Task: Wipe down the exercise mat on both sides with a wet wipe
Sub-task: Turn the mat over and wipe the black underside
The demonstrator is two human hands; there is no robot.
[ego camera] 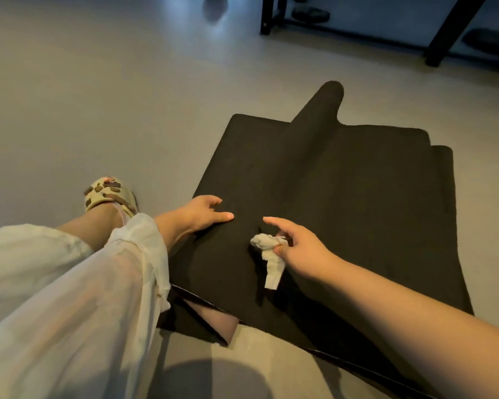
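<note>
Mat-wise, the black exercise mat (343, 197) is spread on the grey floor (98, 110) right in front of me, folded over on itself so there are layers, with a raised ridge running up its middle toward the far end and a second edge peeking out along the right side. Going from the left: my leg in the loose white trousers (69, 283) fills the lower-left corner, and my foot in a cream sandal (108, 195) with brown spots sits on the floor just beside the mat's left edge. Next is my left hand (202, 214), resting flat on the near-left part of the mat, fingers straight and spread a bit, not gripping anything. A bit of my other leg shows under the lifted near corner of the mat.

Just to the right of that, my right hand (294, 246) is over the middle of the mat with the wet wipe (267, 254) pinched between thumb and curled fingers, index finger sticking out toward my left hand. The wipe is all scrunched up, with a tail hanging down from my grip. Can't tell if it's actually touching the mat.

Far back on the right there's a black metal frame (450, 30) with some dark flat things under it.
</note>
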